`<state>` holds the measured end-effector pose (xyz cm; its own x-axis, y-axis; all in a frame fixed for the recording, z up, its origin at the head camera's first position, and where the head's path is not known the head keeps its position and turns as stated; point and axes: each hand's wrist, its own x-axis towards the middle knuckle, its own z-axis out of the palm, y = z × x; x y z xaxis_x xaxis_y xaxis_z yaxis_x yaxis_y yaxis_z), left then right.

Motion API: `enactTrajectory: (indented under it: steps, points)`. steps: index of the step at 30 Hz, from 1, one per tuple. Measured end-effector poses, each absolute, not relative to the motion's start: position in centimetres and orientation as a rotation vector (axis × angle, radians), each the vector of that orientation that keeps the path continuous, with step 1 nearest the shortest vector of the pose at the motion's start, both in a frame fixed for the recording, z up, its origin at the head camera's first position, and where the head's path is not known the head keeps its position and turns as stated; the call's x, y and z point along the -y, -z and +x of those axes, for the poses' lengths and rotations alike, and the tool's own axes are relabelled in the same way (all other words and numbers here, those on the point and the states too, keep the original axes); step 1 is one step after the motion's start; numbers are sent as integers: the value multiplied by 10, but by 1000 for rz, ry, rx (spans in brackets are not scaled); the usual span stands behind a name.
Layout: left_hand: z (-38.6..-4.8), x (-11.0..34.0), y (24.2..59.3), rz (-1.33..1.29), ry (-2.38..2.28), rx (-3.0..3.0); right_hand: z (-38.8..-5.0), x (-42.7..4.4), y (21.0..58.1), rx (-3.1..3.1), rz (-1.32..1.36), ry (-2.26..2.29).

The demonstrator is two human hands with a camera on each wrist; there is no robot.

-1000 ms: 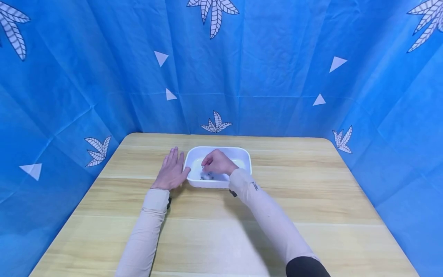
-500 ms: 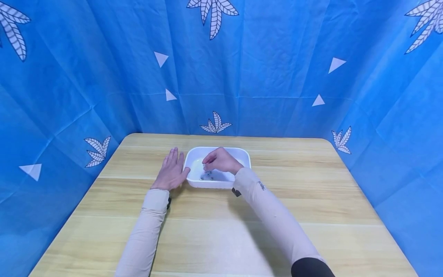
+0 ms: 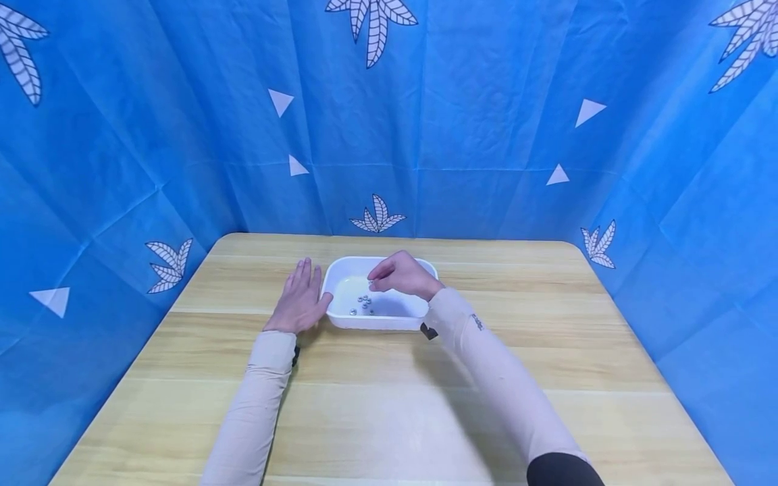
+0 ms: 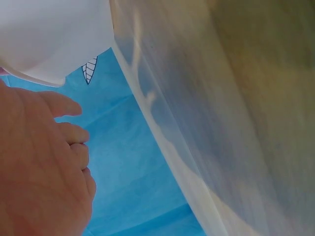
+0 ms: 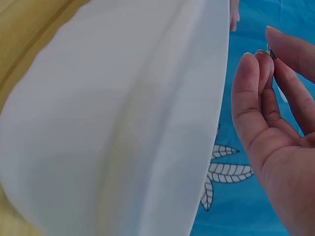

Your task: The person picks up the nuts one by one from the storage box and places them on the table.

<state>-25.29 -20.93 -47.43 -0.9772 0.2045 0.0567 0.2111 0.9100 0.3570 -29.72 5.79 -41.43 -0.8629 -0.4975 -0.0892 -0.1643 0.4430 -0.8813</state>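
A white rectangular tray (image 3: 377, 323) sits near the back of the table. Several small silvery metal pieces (image 3: 366, 301) lie loose on its floor, left of the middle; they are too small to tell their exact kind. My right hand (image 3: 401, 273) hovers over the tray, thumb and fingertips pinching one small silvery metal piece (image 5: 270, 51), mostly covered by the fingers. My left hand (image 3: 296, 304) lies palm down on the table left of the tray, fingers straight, its thumb against the tray's left side. The left wrist view shows that hand (image 4: 49, 157) beside the tray's outer wall (image 4: 54, 34).
The wooden table (image 3: 377, 405) extends around the tray on every side. A blue curtain (image 3: 486, 121) with white leaf and triangle prints hangs behind the table and along both sides.
My right hand has risen and shifted right and back from the loose metal pieces, uncovering more of them, with one piece between its fingers. My left hand and the tray keep their places.
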Motion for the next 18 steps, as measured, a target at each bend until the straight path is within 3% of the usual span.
enactTrajectory:
  steps: [18]
  points:
    - [-253,209,473,-316,584,3073,-299,-107,408,-2413,-425,1395]
